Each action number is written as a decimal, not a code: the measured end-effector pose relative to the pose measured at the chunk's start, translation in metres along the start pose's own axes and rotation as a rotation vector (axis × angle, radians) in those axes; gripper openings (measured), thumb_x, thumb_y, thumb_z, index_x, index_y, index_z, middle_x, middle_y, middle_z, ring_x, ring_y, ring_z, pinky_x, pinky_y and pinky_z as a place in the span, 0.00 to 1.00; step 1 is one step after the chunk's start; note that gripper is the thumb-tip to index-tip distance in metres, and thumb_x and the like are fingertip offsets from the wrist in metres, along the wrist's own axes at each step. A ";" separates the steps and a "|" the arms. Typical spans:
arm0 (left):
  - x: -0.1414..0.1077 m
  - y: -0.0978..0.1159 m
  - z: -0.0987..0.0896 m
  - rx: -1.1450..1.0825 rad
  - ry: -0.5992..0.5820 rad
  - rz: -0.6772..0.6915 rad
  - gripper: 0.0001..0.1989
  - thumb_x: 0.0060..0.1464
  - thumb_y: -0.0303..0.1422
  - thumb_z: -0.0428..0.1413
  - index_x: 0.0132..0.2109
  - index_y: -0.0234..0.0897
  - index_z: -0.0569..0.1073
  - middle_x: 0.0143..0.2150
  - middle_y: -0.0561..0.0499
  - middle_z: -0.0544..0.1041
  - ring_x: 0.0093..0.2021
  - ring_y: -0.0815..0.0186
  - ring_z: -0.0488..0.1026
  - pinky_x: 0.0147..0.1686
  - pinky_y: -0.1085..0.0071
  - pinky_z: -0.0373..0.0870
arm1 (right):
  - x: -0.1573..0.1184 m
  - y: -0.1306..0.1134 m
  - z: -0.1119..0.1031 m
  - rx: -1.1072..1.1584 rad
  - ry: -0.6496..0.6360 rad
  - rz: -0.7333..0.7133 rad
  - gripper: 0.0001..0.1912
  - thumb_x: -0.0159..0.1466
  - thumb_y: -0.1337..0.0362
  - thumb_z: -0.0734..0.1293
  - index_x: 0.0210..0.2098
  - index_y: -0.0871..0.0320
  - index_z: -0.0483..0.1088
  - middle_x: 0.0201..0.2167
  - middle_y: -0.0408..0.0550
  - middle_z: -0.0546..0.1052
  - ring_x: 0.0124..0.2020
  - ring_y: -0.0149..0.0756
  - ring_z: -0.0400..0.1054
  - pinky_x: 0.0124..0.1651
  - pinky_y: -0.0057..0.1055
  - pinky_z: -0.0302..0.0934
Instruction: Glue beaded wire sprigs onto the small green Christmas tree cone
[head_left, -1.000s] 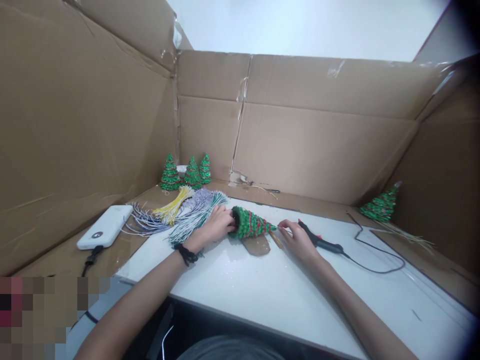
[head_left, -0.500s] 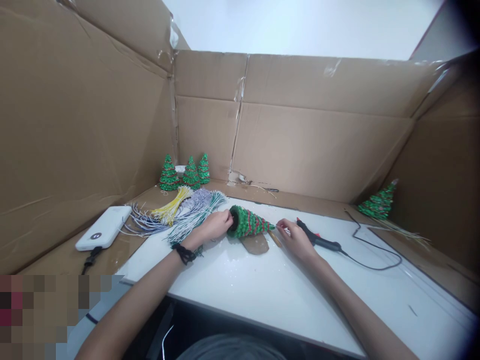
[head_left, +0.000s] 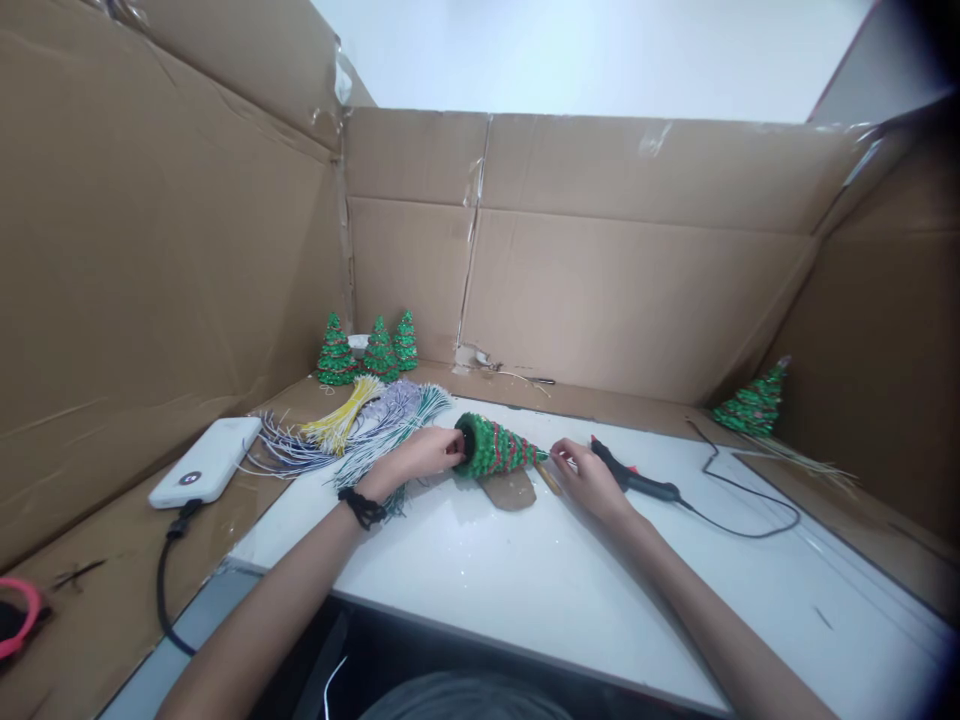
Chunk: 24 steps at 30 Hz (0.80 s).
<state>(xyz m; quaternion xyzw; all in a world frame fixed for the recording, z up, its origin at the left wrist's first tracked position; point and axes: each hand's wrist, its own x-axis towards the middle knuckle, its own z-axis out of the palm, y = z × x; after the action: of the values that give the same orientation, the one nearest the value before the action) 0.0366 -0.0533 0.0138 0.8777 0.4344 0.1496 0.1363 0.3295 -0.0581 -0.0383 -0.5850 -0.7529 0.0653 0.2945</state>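
A green beaded cone tree with red bands lies on its side, its hollow base facing left and its tip right. My left hand pinches the rim of the base, with some fingertips hidden at the opening. At the tip, my right hand has its fingers pressed together; whatever they hold is too small to make out. Beneath the tree is a piece of brown cardboard. Just right of my right hand rests a black glue gun with its cord trailing right.
Bundles of yellow and green-white wires lie left of the tree. Three small trees stand behind them, another tree at right. A white power bank sits left. Cardboard walls surround the white board.
The view has shifted slightly. Both hands stay close to the tree's two ends, with barely any movement.
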 end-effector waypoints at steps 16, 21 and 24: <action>0.003 -0.016 -0.008 0.024 0.008 0.005 0.09 0.55 0.28 0.45 0.34 0.37 0.69 0.34 0.50 0.76 0.34 0.65 0.70 0.32 0.73 0.61 | -0.002 -0.005 -0.002 -0.007 0.008 -0.012 0.14 0.63 0.58 0.52 0.33 0.57 0.65 0.30 0.49 0.74 0.30 0.38 0.67 0.33 0.30 0.57; 0.001 -0.021 -0.009 0.089 -0.091 -0.054 0.09 0.49 0.29 0.47 0.32 0.38 0.72 0.32 0.51 0.77 0.31 0.66 0.71 0.28 0.74 0.58 | -0.002 -0.007 0.001 -0.033 0.033 -0.016 0.12 0.62 0.61 0.54 0.33 0.57 0.67 0.33 0.50 0.75 0.32 0.38 0.67 0.34 0.31 0.56; 0.000 -0.021 -0.008 0.116 -0.071 -0.030 0.09 0.49 0.33 0.49 0.33 0.39 0.73 0.33 0.51 0.77 0.31 0.66 0.70 0.27 0.74 0.57 | -0.001 -0.007 0.000 -0.039 0.027 -0.008 0.13 0.63 0.60 0.54 0.34 0.57 0.67 0.35 0.51 0.76 0.35 0.39 0.68 0.36 0.31 0.57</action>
<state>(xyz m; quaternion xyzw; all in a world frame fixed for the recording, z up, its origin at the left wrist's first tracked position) 0.0184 -0.0400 0.0129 0.8822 0.4503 0.0909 0.1029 0.3236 -0.0613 -0.0355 -0.5883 -0.7524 0.0416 0.2935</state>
